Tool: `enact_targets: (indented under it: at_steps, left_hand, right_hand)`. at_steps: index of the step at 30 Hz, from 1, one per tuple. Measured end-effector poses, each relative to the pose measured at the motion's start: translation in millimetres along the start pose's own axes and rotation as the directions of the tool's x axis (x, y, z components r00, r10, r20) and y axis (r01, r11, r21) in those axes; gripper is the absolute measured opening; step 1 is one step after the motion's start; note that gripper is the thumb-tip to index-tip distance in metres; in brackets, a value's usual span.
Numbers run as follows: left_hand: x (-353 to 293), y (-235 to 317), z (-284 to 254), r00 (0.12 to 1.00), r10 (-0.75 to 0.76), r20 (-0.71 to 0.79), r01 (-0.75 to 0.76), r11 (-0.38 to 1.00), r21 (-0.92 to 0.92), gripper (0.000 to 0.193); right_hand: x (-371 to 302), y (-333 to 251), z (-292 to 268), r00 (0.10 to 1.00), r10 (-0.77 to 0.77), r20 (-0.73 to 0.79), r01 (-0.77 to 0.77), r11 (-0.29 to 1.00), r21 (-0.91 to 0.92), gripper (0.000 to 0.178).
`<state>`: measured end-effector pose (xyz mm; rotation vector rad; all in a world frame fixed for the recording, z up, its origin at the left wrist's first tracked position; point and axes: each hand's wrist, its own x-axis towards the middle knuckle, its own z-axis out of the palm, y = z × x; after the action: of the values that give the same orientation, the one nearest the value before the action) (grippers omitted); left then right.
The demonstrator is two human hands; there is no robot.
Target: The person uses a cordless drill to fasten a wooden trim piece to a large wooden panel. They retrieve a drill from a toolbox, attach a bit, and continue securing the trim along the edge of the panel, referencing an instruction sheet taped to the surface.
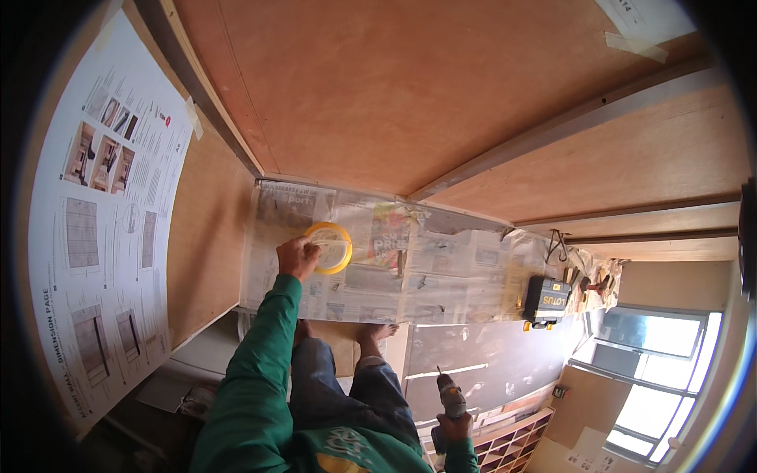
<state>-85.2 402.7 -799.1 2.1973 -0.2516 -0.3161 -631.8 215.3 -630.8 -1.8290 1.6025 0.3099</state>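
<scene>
My left hand (pixel 298 258), at the end of a green sleeve, reaches out over a newspaper-covered surface. Its fingers are closed on the near left rim of a yellow ring (pixel 344 264), which looks like a roll of tape; its pale middle faces me. Down at the lower right, my right hand (pixel 455 428) is wrapped round the grip of a cordless drill (pixel 452 396). A thin bit points up and away from the drill's chuck. The drill is well apart from the yellow ring.
Plywood panels (pixel 378 94) with wooden battens rise beyond the newspaper (pixel 465 276). Printed drawing sheets (pixel 110 229) are taped at left. A dark tool case (pixel 547 299) stands on the newspaper's right part, with tools behind it. A window (pixel 654 386) and a compartmented wooden rack (pixel 512 441) are at lower right.
</scene>
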Motion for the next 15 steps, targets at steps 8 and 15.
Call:
enact_targets:
  at_steps: [8,15]
  left_hand:
    - [-20.4,-12.8,-7.8,0.988,0.073,0.139,-0.085,0.993,0.087,0.022]
    - [-69.4,-18.1,-17.2,0.995,-0.087,0.038,0.086,0.996,0.034,0.026]
  right_hand:
    - [19.1,-142.5,-16.6,0.868,-0.298,0.397,0.302,0.952,0.054,0.055]
    - [70.6,-211.0,39.2,0.746,-0.639,0.189,0.634,0.768,0.095,0.082]
